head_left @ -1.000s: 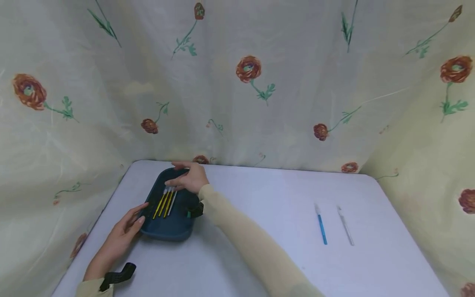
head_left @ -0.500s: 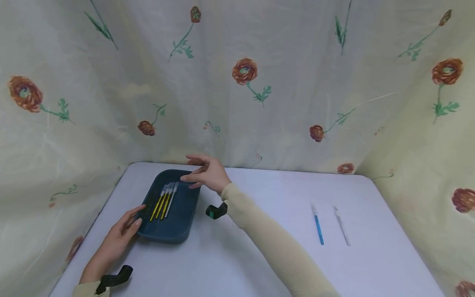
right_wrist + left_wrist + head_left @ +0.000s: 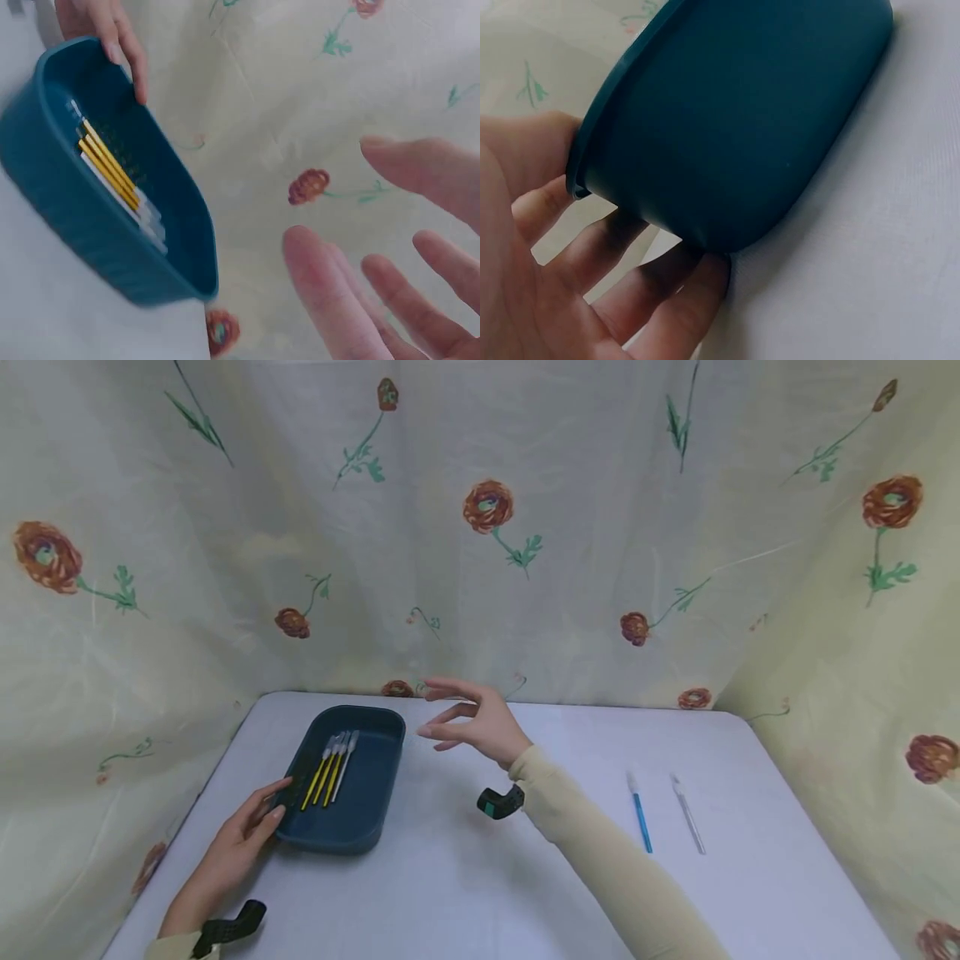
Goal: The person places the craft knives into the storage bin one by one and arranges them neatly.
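My left hand (image 3: 228, 856) holds the near left corner of a dark blue-green plastic tray (image 3: 378, 781). In the left wrist view, the thumb lies at the tray's rim and the other fingers go along and under its outer wall. Inside the tray lie three yellow pens (image 3: 333, 779) and a white pen (image 3: 343, 772), side by side, their clear-capped ends toward the back. Right of the tray, my right hand (image 3: 480, 722) hovers over the table, fingers spread and loosely bent, with nothing in them.
On the right of the white table (image 3: 540, 877) lie a blue pen (image 3: 641, 818) and a clear pen (image 3: 690, 818), both with clear caps and roughly parallel. A flower-printed curtain (image 3: 570, 610) hangs behind the table and along its sides.
My right hand has left the pens in the tray and moved right, out past the tray's rim. The left hand has stayed on the tray's corner. The view has shifted slightly.
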Demonstrator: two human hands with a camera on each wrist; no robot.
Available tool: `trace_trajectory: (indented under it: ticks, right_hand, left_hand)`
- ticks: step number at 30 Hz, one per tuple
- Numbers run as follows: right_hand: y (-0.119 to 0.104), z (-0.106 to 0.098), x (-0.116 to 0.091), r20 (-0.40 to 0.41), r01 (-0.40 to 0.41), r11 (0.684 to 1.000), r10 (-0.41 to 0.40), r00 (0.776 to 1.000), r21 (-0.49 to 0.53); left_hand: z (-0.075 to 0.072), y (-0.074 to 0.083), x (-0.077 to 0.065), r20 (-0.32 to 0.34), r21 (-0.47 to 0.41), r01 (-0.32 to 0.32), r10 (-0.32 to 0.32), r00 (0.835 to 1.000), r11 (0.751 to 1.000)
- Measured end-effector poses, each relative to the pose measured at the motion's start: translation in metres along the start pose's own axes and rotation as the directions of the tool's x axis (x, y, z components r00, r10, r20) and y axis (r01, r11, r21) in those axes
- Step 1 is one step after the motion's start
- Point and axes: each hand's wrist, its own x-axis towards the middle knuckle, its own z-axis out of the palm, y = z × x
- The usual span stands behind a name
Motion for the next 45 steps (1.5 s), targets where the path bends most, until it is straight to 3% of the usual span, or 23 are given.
trace_trajectory:
  ticks: [10, 16, 24, 32, 38, 45]
  right_hand:
    - [0.009, -0.042, -0.047, -0.059, 0.017, 0.993, -0.024, 0.998, -0.116]
    - [0.014, -0.063, -0.071, -0.096, 0.038, 0.973, -0.061, 0.994, -0.228]
    - [0.025, -0.101, -0.111, -0.158, 0.000, 0.955, -0.049, 0.986, -0.297]
    - [0.034, -0.150, -0.147, -0.264, -0.052, 0.929, -0.050, 0.963, -0.366]
    - [0.040, -0.179, -0.168, -0.315, -0.144, 0.924, 0.027, 0.949, -0.355]
    - [0.057, -0.196, -0.188, -0.348, -0.252, 0.929, 0.149, 0.926, -0.272]
  left_hand:
    - [-0.001, -0.005, -0.001, 0.003, -0.022, -0.007, 0.007, 1.000, 1.000]
    - [0.000, -0.004, 0.000, 0.012, -0.045, 0.018, -0.018, 1.000, 0.999]
    - [0.004, -0.002, -0.001, 0.009, -0.037, 0.046, -0.045, 0.999, 0.998]
    - [0.003, 0.000, -0.001, 0.013, -0.017, 0.036, -0.036, 0.999, 0.999]
    - [0.003, 0.000, 0.000, 0.013, -0.007, 0.040, -0.040, 0.999, 0.999]
    - [0.004, -0.001, 0.001, 0.005, -0.002, 0.044, -0.044, 0.999, 0.999]
